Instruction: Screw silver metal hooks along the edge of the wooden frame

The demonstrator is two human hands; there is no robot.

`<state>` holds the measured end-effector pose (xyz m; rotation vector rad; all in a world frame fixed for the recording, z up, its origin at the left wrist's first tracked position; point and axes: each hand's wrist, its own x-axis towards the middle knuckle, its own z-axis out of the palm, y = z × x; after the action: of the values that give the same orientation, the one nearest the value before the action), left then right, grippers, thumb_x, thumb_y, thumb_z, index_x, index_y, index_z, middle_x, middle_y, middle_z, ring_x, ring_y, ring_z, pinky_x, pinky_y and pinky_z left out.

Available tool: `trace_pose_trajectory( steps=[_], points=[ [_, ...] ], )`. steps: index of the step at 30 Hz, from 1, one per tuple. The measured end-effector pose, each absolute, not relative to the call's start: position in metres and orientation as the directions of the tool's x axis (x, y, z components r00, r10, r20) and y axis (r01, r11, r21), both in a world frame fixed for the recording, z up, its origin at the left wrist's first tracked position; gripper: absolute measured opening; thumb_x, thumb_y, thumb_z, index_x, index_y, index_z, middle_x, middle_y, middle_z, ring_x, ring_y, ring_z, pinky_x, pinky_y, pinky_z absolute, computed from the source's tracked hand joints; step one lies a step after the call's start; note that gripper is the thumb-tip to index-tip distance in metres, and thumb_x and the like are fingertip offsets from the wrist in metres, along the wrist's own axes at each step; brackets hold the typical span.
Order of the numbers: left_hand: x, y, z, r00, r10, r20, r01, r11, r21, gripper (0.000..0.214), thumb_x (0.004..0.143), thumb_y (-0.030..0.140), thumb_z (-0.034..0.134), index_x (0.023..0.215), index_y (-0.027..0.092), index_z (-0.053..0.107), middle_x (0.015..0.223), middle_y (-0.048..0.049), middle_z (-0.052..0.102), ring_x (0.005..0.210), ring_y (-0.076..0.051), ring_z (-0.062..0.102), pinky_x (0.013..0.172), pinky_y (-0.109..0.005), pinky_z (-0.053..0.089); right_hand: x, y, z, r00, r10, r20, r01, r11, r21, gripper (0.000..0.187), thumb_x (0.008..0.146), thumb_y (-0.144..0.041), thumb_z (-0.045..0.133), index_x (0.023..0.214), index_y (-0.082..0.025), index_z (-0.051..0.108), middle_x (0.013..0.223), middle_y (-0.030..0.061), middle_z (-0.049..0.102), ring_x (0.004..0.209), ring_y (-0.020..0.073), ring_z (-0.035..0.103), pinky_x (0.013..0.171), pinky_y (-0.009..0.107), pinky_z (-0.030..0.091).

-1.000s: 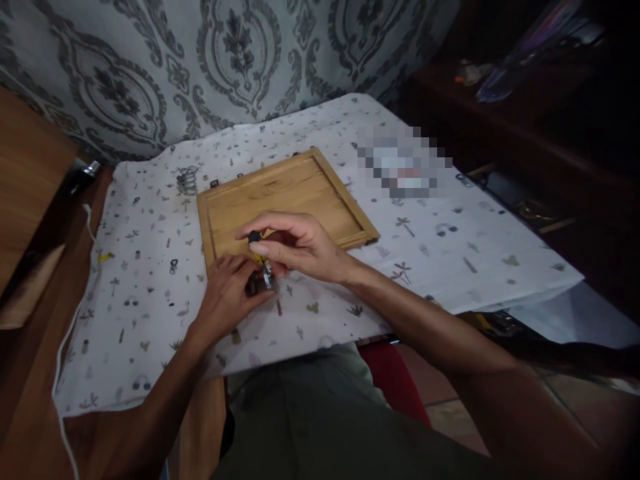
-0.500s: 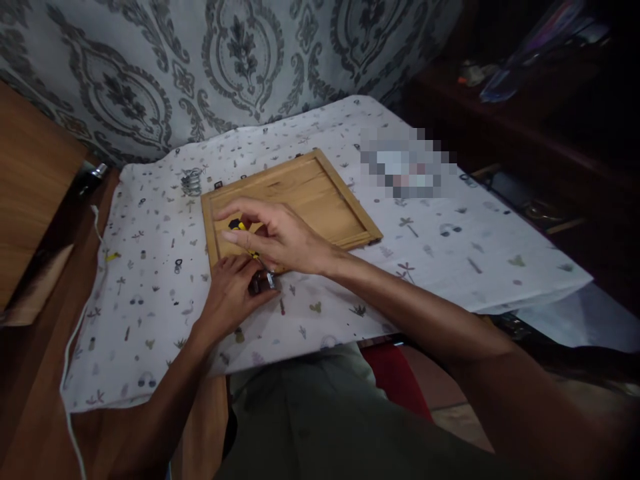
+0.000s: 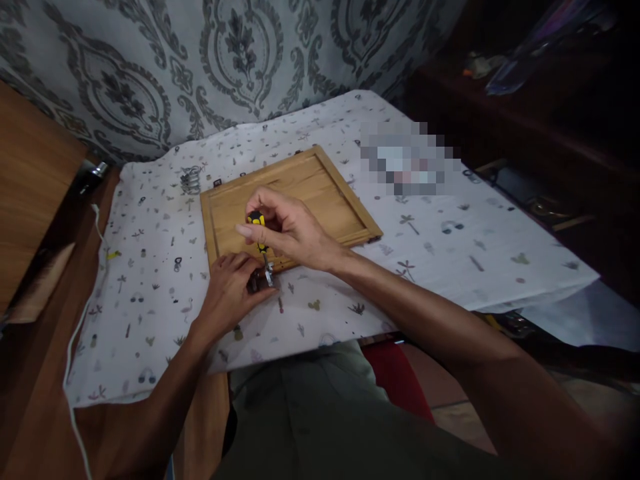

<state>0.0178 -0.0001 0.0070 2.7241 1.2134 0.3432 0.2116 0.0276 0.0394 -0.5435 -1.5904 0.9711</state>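
A shallow wooden tray-like panel (image 3: pixel 320 193) lies on a white patterned cloth (image 3: pixel 150 280). My right hand (image 3: pixel 290 230) is closed around the yellow-and-black handle of a small screwdriver (image 3: pixel 259 230), held nearly upright with its tip at the panel's near edge. My left hand (image 3: pixel 230 290) rests on the cloth just below, fingers pinched on a small metal fitting (image 3: pixel 263 279) at the panel's front edge, right where the screwdriver tip meets it.
A cluster of small metal parts (image 3: pixel 190 180) lies on the cloth behind the panel's left corner. A wooden board (image 3: pixel 30 200) and a white cord (image 3: pixel 75 333) are at the left. Dark furniture (image 3: pixel 525 133) stands to the right. A blurred patch covers something on the cloth.
My right hand has swung the screwdriver from tilted left over the panel back to nearly upright above the fitting. My left hand has stayed in place.
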Motion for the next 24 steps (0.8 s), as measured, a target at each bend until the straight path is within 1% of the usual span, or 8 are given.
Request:
trace_pose_trajectory(
  steps=[4,7,10,14,17,19,22,24],
  points=[
    [0.0161,-0.0005,0.0046,0.638,0.751,0.171,0.715,-0.660,0.231,0.037,0.089,0.053,0.074,0.105,0.020,0.067,0.102,-0.0060,0.069,0.101,-0.029,0.062,0.094,-0.050,0.048,0.2153,0.0234,0.0452,-0.291,0.759,0.582,-0.145,0.567,-0.811,0.014,0.098,-0.032,0.060,0.100,-0.018,0.058,0.079,-0.0050,0.053,0.062,0.0061,0.043,0.056,0.020,0.035],
    [0.0164,-0.0006,0.0042,0.628,0.759,0.174,0.720,-0.651,0.242,0.035,0.088,0.051,0.075,0.105,0.021,0.067,0.103,-0.0060,0.069,0.101,-0.029,0.062,0.094,-0.049,0.048,0.2169,0.0208,0.0470,-0.355,0.758,0.547,-0.180,0.519,-0.836,0.017,0.101,-0.032,0.055,0.104,-0.016,0.060,0.078,-0.0049,0.054,0.054,0.0038,0.047,0.052,0.018,0.037],
    [0.0170,-0.0004,0.0049,0.617,0.769,0.167,0.721,-0.638,0.269,0.034,0.086,0.048,0.078,0.104,0.022,0.067,0.103,-0.0060,0.069,0.100,-0.030,0.062,0.092,-0.048,0.048,0.2156,0.0209,0.0444,-0.366,0.766,0.529,-0.258,0.462,-0.848,0.022,0.098,-0.037,0.062,0.099,-0.016,0.059,0.077,-0.0061,0.053,0.047,0.0014,0.045,0.046,0.017,0.035],
    [0.0170,0.0004,0.0053,0.620,0.772,0.141,0.713,-0.629,0.309,0.031,0.088,0.047,0.077,0.103,0.022,0.067,0.102,-0.0061,0.068,0.102,-0.031,0.061,0.092,-0.049,0.047,0.2119,0.0233,0.0405,-0.293,0.782,0.549,-0.311,0.465,-0.829,0.036,0.087,-0.045,0.077,0.086,-0.018,0.054,0.070,-0.0085,0.047,0.054,0.0027,0.039,0.047,0.016,0.030],
    [0.0168,0.0003,0.0047,0.618,0.774,0.138,0.711,-0.625,0.322,0.031,0.088,0.049,0.076,0.103,0.023,0.067,0.104,-0.0057,0.069,0.103,-0.031,0.062,0.094,-0.049,0.047,0.2123,0.0231,0.0407,-0.292,0.806,0.515,-0.312,0.428,-0.848,0.040,0.085,-0.047,0.079,0.085,-0.020,0.050,0.069,-0.0091,0.045,0.056,0.0034,0.039,0.048,0.015,0.031],
    [0.0169,-0.0003,0.0040,0.611,0.779,0.142,0.719,-0.621,0.314,0.032,0.087,0.049,0.077,0.104,0.023,0.067,0.105,-0.0054,0.069,0.104,-0.030,0.061,0.096,-0.049,0.047,0.2148,0.0220,0.0415,-0.324,0.811,0.487,-0.296,0.402,-0.867,0.036,0.088,-0.046,0.076,0.093,-0.019,0.053,0.074,-0.0082,0.049,0.052,0.0021,0.041,0.046,0.015,0.033],
    [0.0169,-0.0014,0.0029,0.598,0.786,0.154,0.733,-0.615,0.290,0.033,0.087,0.050,0.077,0.104,0.023,0.067,0.105,-0.0051,0.069,0.104,-0.030,0.061,0.097,-0.049,0.046,0.2188,0.0208,0.0416,-0.406,0.783,0.471,-0.265,0.392,-0.881,0.029,0.099,-0.041,0.062,0.112,-0.016,0.058,0.085,-0.0048,0.055,0.049,0.0004,0.049,0.047,0.015,0.039],
    [0.0167,-0.0019,0.0024,0.596,0.787,0.161,0.733,-0.615,0.290,0.034,0.087,0.050,0.077,0.104,0.023,0.067,0.103,-0.0052,0.068,0.103,-0.030,0.061,0.097,-0.049,0.046,0.2198,0.0210,0.0406,-0.445,0.759,0.475,-0.267,0.394,-0.879,0.027,0.102,-0.038,0.057,0.116,-0.015,0.059,0.089,-0.0028,0.057,0.050,-0.0001,0.051,0.048,0.015,0.041]
  ],
)
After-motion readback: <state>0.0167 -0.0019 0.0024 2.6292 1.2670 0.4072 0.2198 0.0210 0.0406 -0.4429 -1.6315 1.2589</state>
